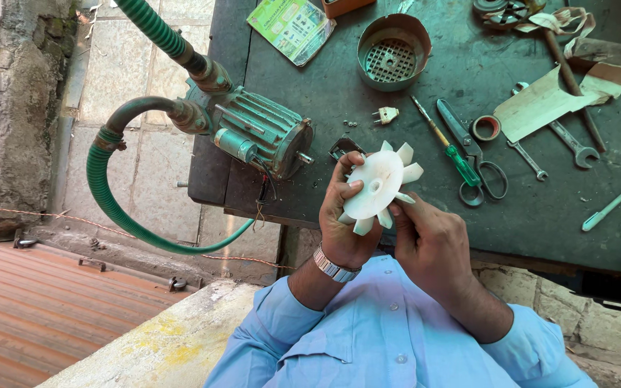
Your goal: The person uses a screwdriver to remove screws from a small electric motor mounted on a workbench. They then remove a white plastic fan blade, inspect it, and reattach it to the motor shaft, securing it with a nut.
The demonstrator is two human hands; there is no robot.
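Note:
A white plastic fan wheel (376,183) with several blades is held up in front of me over the edge of the dark workbench (433,86). My left hand (343,219), with a metal watch on the wrist, grips its left rim with fingers curled over the top. My right hand (429,241) holds its lower right edge by the fingertips. Just left of the fan lies a green water pump motor (260,133) with its bare shaft pointing toward the fan.
On the bench lie a round metal fan cover (393,52), a green-handled screwdriver (448,144), scissors (474,154), a tape roll (486,128), spanners (566,140), a small plug (387,114) and a leaflet (291,27). Green hoses (113,194) loop off the pump over the paved ground.

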